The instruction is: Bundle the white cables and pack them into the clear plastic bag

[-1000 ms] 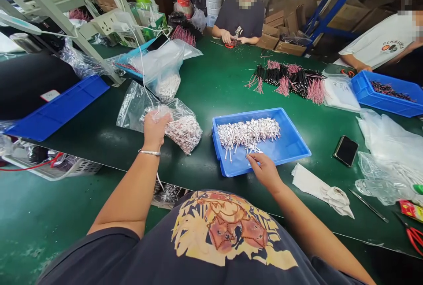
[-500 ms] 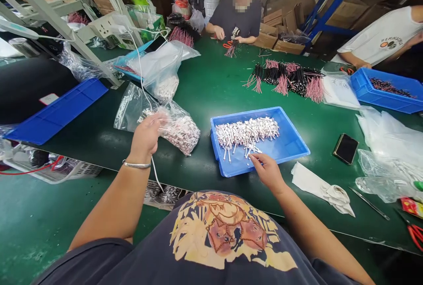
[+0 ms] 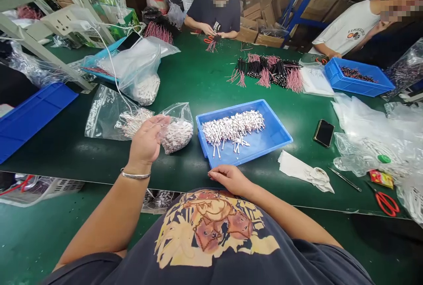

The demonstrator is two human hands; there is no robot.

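My left hand (image 3: 149, 137) is closed on the edge of a clear plastic bag (image 3: 180, 111), which lies on the table with many small white wired connectors inside. Loose white-and-pink wired pieces (image 3: 134, 120) show behind that hand, on or in another clear bag (image 3: 104, 113). In front of my body, my right hand (image 3: 229, 178) is just off the near edge of a blue tray (image 3: 269, 142). Its thumb and fingers are pressed together, and anything between them is too small to make out. A heap of white connectors (image 3: 233, 126) fills the tray's far and left part.
A phone (image 3: 324, 133), a white cloth (image 3: 306, 171), tweezers (image 3: 344, 179) and red-handled scissors (image 3: 385, 201) lie to the right. Bundles of black-and-pink wires (image 3: 269, 71) lie farther back. Two people sit across the table, one beside a blue bin (image 3: 358, 84).
My right hand has drawn back from the connectors in the tray, toward my body and to the left. My left hand stays at the bag. The whole view has shifted a little.
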